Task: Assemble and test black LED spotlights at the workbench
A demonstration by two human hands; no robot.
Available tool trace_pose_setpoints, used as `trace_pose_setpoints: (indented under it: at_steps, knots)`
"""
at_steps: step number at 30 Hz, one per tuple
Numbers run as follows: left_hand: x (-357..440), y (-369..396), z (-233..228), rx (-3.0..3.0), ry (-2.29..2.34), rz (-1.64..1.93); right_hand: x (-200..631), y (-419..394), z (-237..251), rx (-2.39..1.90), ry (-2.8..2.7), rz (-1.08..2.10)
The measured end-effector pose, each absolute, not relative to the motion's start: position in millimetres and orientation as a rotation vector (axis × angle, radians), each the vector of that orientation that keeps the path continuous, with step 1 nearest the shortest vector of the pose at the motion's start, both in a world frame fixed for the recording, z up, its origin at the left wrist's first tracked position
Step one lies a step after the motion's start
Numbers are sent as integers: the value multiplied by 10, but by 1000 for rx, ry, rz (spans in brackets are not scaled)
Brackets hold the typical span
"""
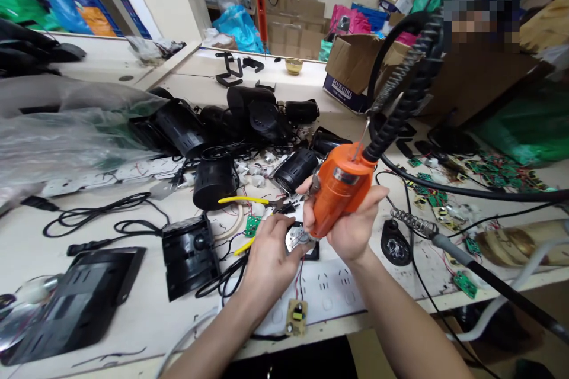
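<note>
Head view: right hand [351, 231] closed round driver [340, 192]; left hand [270, 251], fingers partly curled, touches silver part [294, 238], grip cannot be determined.

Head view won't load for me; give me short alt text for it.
The right hand grips an orange handheld tool, its lower end by a small black-framed part that the left hand touches, on a cluttered white workbench. Yellow-handled pliers lie beyond the left hand near black housings, with green circuit boards at right.
</note>
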State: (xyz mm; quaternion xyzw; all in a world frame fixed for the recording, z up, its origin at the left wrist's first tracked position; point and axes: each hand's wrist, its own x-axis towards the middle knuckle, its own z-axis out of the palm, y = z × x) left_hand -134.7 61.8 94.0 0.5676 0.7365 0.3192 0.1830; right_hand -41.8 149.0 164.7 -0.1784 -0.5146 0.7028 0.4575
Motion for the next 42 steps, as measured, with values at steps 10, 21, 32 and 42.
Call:
trace_pose_setpoints:
  at_steps: [10,21,32,42]
  knots:
    - [-1340,633,947,1572,2075,896,-416,1463,1637,-460,-1271,1736]
    - [-1367,633,1038,1891,1950,802,-280,1535,1661,-496,-1157,1602]
    - [-1550,684,1217,1258,1752,1086,-322,1536,1593,-463,-1204,1579]
    - [-1633,518,1251,-74,1041,1393,-156,1426,1712,-538,-1054,1488]
